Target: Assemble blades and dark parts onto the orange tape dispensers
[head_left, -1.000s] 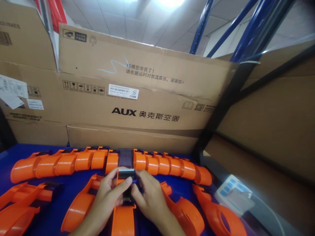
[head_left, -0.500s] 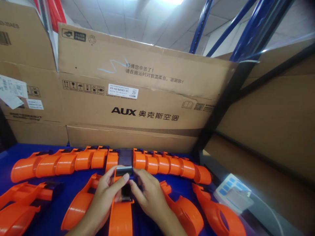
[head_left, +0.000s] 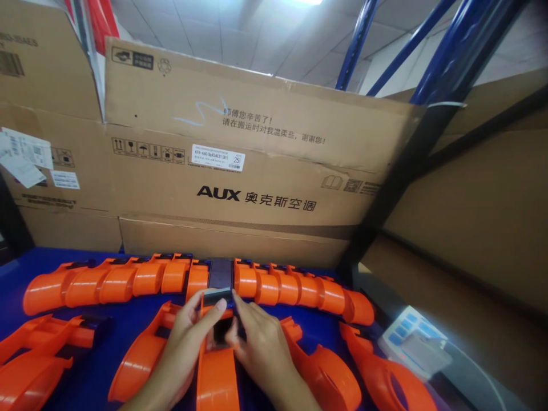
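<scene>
A printed cardboard sheet (head_left: 265, 234) stands behind the blue desk (head_left: 120, 322), reading at this moment slightly farther right than half a second ago, a small shift of the whole view. On the desk a curved row of orange tape dispensers (head_left: 117, 285) keeps its place, as do the larger-looking front dispensers (head_left: 327, 374) on either side of the arms. Well off to the right sits a white device with blue panels (head_left: 422, 348).

The held tape dispenser (head_left: 217, 379) is at the near middle, between both hands, its head just in front of the row. The left hand (head_left: 186, 337) stays clamped on its left side, thumb pressed beneath the toothed blade (head_left: 216, 292). The real change is in the right hand (head_left: 265, 342): its thumb has bent and tucked in beside the dark opening, the index finger reaching the blade's right end. Its fingers seem closed on the right side, so the work appears centred on the head; their hidden tips cannot be judged.
</scene>
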Motion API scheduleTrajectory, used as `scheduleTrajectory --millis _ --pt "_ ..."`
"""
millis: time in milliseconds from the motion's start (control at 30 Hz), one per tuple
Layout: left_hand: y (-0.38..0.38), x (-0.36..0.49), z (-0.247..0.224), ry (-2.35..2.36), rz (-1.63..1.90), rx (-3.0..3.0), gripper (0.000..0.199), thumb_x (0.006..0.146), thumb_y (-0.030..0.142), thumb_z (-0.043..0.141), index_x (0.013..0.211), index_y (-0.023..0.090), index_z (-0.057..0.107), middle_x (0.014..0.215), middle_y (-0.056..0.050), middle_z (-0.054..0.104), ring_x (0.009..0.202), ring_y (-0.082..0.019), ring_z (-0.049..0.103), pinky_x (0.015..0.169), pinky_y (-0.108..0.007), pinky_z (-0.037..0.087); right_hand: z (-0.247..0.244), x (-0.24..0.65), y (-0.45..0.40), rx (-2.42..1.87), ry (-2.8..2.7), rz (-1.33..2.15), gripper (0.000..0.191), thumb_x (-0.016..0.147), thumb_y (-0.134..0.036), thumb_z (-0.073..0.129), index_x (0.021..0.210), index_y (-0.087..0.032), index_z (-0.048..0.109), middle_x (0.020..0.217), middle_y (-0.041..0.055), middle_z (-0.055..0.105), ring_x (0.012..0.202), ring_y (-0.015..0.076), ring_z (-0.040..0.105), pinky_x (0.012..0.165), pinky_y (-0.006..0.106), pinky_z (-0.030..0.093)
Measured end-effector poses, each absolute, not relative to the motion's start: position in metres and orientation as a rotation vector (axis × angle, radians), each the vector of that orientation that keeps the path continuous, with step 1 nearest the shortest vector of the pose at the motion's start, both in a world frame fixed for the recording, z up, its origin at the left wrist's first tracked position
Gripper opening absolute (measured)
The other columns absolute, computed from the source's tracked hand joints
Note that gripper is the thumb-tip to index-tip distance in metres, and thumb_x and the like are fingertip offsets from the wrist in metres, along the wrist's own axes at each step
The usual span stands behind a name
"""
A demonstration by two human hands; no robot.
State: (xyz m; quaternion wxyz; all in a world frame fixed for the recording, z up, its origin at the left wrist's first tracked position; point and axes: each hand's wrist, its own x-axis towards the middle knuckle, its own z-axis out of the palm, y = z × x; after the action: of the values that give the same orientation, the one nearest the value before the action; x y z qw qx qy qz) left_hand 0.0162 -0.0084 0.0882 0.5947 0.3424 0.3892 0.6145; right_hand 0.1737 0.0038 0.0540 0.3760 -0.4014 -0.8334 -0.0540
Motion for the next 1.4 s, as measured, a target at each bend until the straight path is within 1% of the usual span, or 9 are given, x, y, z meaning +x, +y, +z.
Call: scheduleTrajectory --millis 133,267,433,533,767,900,1133,1300,1400 --pt "-0.01 0.016 0.073 0.921 1.371 0.849 0.048 0.068 0.052 0.088 0.097 0.018 0.071 0.051 0.008 0.052 0.043 -0.008 0.044 0.045 -0.019 0.038 0.049 0.17 0.001 -0.992 -2.106 -0.269 0.062 0.086 -0.003 0.052 0.148 -0.01 0.049 0.082 0.0075 0.074 0.068 0.0208 0.068 0.061 0.03 0.055" --pt "-0.011 0.015 0.067 0.932 1.343 0.874 0.041 0.074 0.049 0.085 0.099 0.019 0.071 0.049 0.01 0.046 0.044 -0.006 0.038 0.045 -0.016 0.036 0.047 0.169 0.0 -0.993 -2.118 -0.296 0.056 0.088 -0.004 0.051 0.144 -0.008 0.052 0.079 0.0073 0.073 0.065 0.0201 0.067 0.058 0.029 0.054" --pt "-0.011 0.012 0.068 0.889 1.365 0.878 0.035 0.076 0.045 0.085 0.096 0.02 0.07 0.049 0.009 0.045 0.045 -0.006 0.038 0.045 -0.015 0.036 0.047 0.17 0.001 -1.011 -2.134 -0.276 0.054 0.091 -0.005 0.045 0.145 -0.006 0.05 0.083 0.0102 0.073 0.066 0.0224 0.067 0.059 0.033 0.056" --pt "-0.011 0.012 0.068 0.86 1.367 0.897 0.033 0.077 0.042 0.085 0.096 0.021 0.069 0.049 0.01 0.043 0.044 -0.005 0.037 0.045 -0.014 0.035 0.055 0.174 0.001 -1.001 -2.149 -0.202 0.049 0.094 -0.009 0.045 0.143 -0.008 0.052 0.089 0.0124 0.073 0.073 0.0236 0.069 0.064 0.034 0.058" --pt "-0.012 0.011 0.063 0.896 1.315 0.976 0.038 0.081 0.045 0.082 0.103 0.022 0.063 0.055 0.009 0.052 0.041 -0.004 0.038 0.043 -0.015 0.035 0.078 0.184 -0.006 -0.962 -2.169 -0.012 0.041 0.093 -0.016 0.05 0.133 -0.013 0.06 0.103 0.0152 0.074 0.085 0.0271 0.069 0.072 0.039 0.059" --pt "-0.012 0.009 0.062 0.894 1.299 1.031 0.038 0.082 0.046 0.08 0.105 0.021 0.062 0.058 0.007 0.056 0.042 -0.004 0.04 0.041 -0.015 0.034 0.079 0.184 -0.006 -0.959 -2.117 0.048 0.037 0.095 -0.023 0.056 0.131 -0.016 0.061 0.103 0.0132 0.075 0.084 0.0257 0.069 0.072 0.036 0.057" --pt "-0.015 0.011 0.058 0.912 1.272 1.067 0.035 0.081 0.048 0.08 0.099 0.022 0.064 0.06 0.007 0.058 0.039 -0.004 0.04 0.04 -0.016 0.034 0.075 0.184 -0.003 -1.022 -2.118 0.098 0.025 0.09 -0.022 0.058 0.113 -0.017 0.067 0.084 0.0084 0.071 0.072 0.0224 0.066 0.063 0.031 0.05" --pt "-0.013 0.01 0.062 0.904 1.271 1.017 0.038 0.079 0.048 0.081 0.103 0.021 0.067 0.047 0.01 0.045 0.037 -0.005 0.035 0.04 -0.017 0.034 0.081 0.183 -0.003 -0.988 -2.02 0.289 0.017 0.095 -0.021 0.052 0.102 -0.019 0.067 0.086 0.0065 0.073 0.075 0.0202 0.068 0.068 0.028 0.05" --pt "-0.013 0.009 0.064 0.939 1.285 0.973 0.037 0.081 0.048 0.079 0.102 0.02 0.068 0.039 0.012 0.038 0.034 -0.005 0.029 0.039 -0.018 0.031 0.084 0.185 -0.001 -0.982 -1.844 0.434 0.029 0.104 -0.025 0.041 0.088 -0.02 0.065 0.078 0.0036 0.073 0.069 0.0171 0.068 0.067 0.025 0.049"
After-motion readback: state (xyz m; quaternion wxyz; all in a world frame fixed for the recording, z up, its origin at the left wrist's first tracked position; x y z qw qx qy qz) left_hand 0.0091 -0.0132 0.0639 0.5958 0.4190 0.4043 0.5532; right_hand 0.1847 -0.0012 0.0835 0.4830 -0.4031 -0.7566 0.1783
